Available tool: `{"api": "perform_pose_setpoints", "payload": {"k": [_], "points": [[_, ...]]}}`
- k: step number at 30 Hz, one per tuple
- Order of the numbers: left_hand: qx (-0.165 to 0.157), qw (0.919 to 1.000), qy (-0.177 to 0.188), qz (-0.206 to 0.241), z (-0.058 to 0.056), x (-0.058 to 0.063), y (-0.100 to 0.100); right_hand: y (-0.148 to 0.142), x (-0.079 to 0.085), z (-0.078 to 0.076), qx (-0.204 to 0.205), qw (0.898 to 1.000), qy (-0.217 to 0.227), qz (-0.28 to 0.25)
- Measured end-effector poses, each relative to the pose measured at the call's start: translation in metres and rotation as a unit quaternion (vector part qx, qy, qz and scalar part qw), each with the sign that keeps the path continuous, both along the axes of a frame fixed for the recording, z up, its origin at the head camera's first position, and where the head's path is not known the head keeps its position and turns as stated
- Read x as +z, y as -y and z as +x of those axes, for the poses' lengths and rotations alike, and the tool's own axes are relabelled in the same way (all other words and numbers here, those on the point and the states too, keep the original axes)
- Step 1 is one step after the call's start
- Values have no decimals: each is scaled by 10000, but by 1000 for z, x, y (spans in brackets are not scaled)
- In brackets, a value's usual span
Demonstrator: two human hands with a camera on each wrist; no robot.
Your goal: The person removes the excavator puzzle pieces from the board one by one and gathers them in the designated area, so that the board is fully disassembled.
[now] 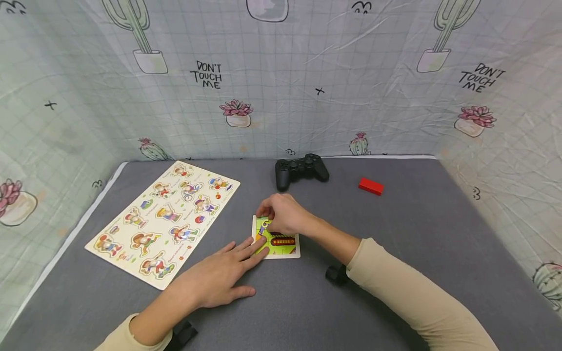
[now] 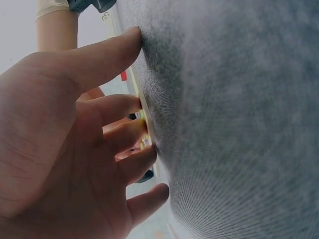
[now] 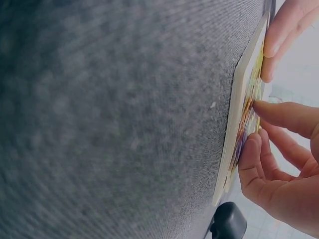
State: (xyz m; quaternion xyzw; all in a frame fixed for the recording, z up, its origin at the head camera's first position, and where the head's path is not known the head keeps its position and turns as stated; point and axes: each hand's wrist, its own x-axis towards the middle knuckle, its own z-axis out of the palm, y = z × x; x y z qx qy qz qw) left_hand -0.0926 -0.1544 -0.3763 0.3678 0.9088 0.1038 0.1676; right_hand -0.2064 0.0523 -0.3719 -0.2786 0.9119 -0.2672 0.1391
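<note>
A small puzzle board (image 1: 285, 251) with a pale rim and a yellow-green vehicle picture lies flat on the table. My left hand (image 1: 219, 278) reaches it from the lower left, fingers spread and nearly straight, fingertips resting on its left side. Over its upper part, my right hand (image 1: 285, 214) bends down with curled fingers. In the right wrist view, the right thumb and fingertips (image 3: 255, 105) meet the printed face of the board (image 3: 232, 129). I cannot tell whether a puzzle piece is pinched there. The right hand hides the board's upper part in the head view.
To the left lies a large cream puzzle board (image 1: 175, 219) with several cartoon figures. A black game controller (image 1: 301, 170) sits behind the small board, and a red block (image 1: 371, 186) lies at the back right. Printed cloth walls (image 1: 281, 97) surround the grey table (image 1: 417, 234).
</note>
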Motion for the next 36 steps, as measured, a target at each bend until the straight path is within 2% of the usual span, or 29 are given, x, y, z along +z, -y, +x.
{"api": "perform_pose_setpoints", "payload": {"k": [11, 23, 36], "points": [[-20, 10000, 2, 28, 0, -1, 1, 1, 0, -2, 5, 9999, -73, 82], [0, 10000, 25, 40, 0, -1, 1, 2, -1, -1, -25, 9999, -119, -65], [-7, 10000, -27, -39, 1, -1, 1, -1, 0, -4, -171, 9998, 5, -119]]}}
